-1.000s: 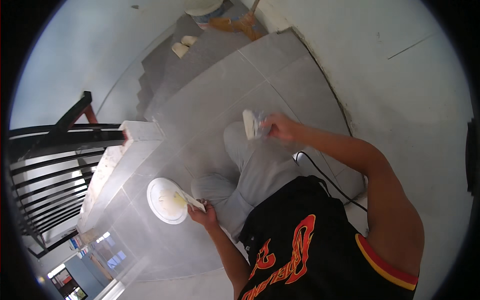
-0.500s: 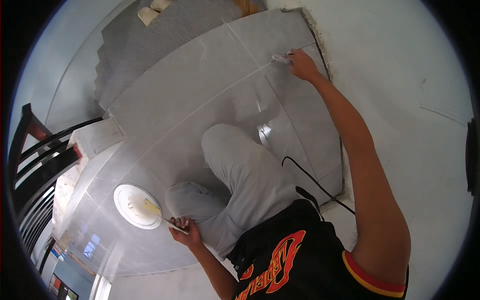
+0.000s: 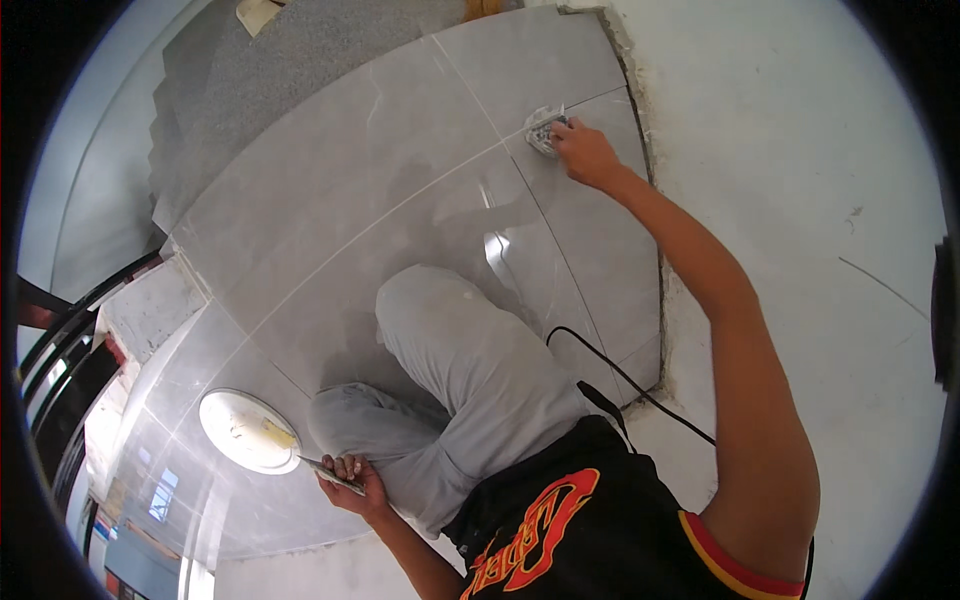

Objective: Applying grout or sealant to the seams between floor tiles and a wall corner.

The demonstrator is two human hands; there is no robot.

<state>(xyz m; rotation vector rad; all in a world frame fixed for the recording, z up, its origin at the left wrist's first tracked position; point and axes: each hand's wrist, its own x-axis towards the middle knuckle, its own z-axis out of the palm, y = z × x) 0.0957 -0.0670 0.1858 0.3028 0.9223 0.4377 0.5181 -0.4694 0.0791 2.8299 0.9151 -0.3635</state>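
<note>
My right hand [image 3: 587,153] reaches out to the far right and is closed on a small flat spreader [image 3: 541,130] smeared with whitish paste. The spreader rests on a joint of the grey tile floor [image 3: 330,220], close to where several joints meet. Low at the left, my left hand [image 3: 352,484] grips a thin putty knife [image 3: 330,475] beside my knee. The knife points at a round white dish [image 3: 213,418] on the tiles. Inside the dish lies pale paste with a yellowish patch. Most of the spreader's grip is hidden by my fingers.
A pale wall [image 3: 780,200] runs along the right, with a rough gap at the tile edge. A black cable [image 3: 630,372] crosses the floor beside my leg. Grey steps [image 3: 290,70] rise at the back left. Dark railing bars [image 3: 65,410] stand at the left.
The spreader has turned and shows more of its pasty face, still near the joint crossing. My left hand keeps its hold on the putty knife. The whole view has shifted somewhat.
</note>
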